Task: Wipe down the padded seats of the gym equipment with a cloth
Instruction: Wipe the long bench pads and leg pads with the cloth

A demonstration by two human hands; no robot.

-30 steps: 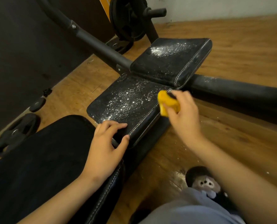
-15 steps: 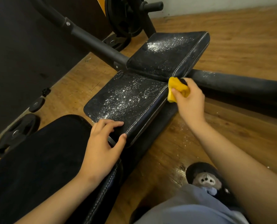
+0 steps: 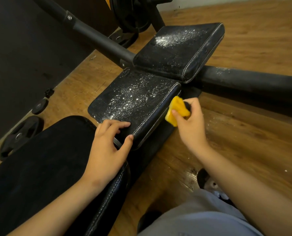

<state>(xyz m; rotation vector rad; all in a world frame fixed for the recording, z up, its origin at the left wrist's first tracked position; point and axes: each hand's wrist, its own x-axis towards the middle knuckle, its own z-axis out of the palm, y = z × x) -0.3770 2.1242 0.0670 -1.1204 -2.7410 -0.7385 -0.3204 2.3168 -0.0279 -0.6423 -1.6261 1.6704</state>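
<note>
The wooden floor fills the view from 12 to 5 o'clock, dusted with white specks near the middle. At 8 o'clock lies the long black padded surface of the bench, with pale stitching along its right edge. A thick black frame tube runs out toward 3 o'clock, and a thinner bar slants up toward 11.

Two padded seats sit past the long pad. The far seat is at 1 o'clock and the near seat is just beside it at the centre. Both are black, white-stitched and covered with glittering white specks. Black weight plates lie on the floor at 9 o'clock. A grey trouser leg shows at 5 o'clock, with a dark slipper just above it.

The left grip, a bare hand, holds the nearest corner of the near seat. Its fingers are bent on top and its thumb lies against the side edge.

The right grip is closed around a yellow cloth, with the fingers curled over it. The cloth is bunched and pressed against the right side edge of the near seat, toward that seat's far corner, at 3 o'clock from the seat's middle.
</note>
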